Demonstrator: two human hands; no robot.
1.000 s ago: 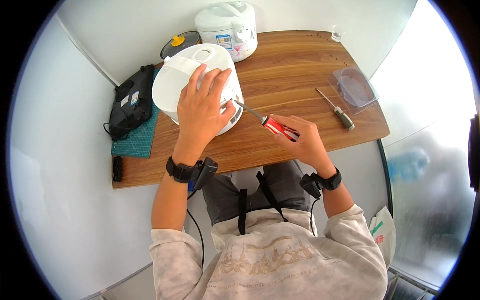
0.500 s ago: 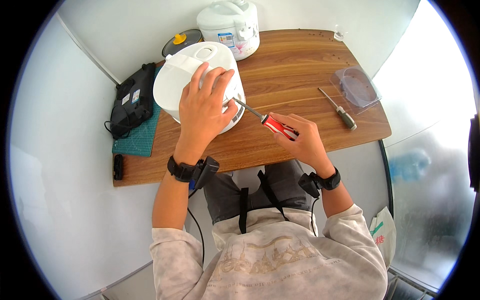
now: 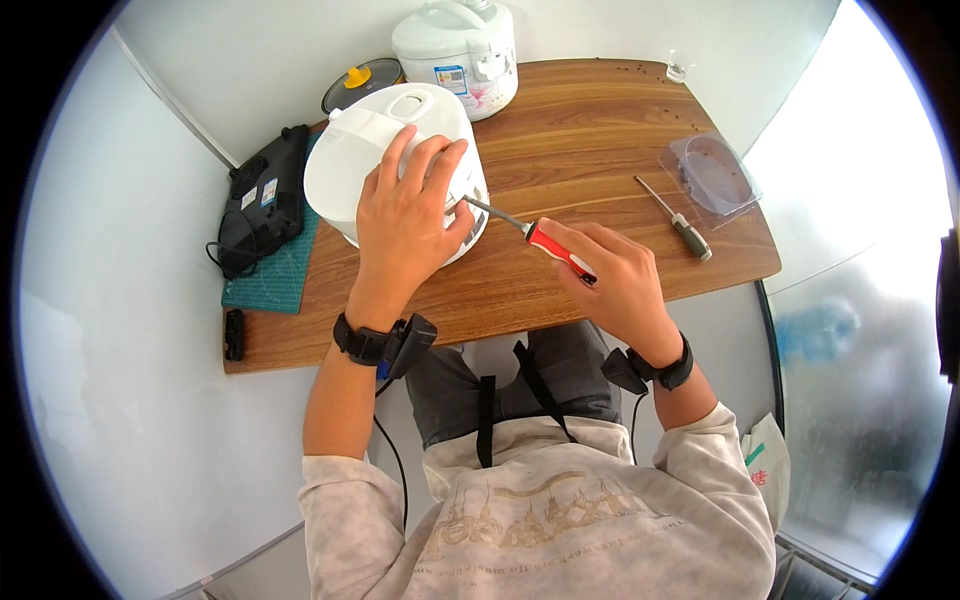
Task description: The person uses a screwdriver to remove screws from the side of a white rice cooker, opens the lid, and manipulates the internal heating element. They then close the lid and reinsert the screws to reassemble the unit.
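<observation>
A white rice cooker [image 3: 350,165] with a rounded lid stands on the left part of the wooden table. My left hand [image 3: 408,215] rests on top of it, fingers spread over the lid and thumb at the front edge. In my right hand [image 3: 615,275] is a screwdriver [image 3: 548,243] with a red and white handle, gripped by the handle. Its shaft points up and left, with the tip at the cooker's front edge close to my left thumb. What the tip touches is too small to make out.
Behind stands another rice cooker [image 3: 460,60], beside a dark round lid with a yellow knob [image 3: 358,76]. A black appliance [image 3: 265,200] lies on a green cutting mat [image 3: 270,290] at left. Rightward are a second screwdriver [image 3: 690,237], a clear plastic tray [image 3: 715,178] and tiny scattered bits.
My right hand has turned on the screwdriver's handle and shifted slightly right. The tip stays at the cooker's front edge, and my left hand keeps its place on the lid.
</observation>
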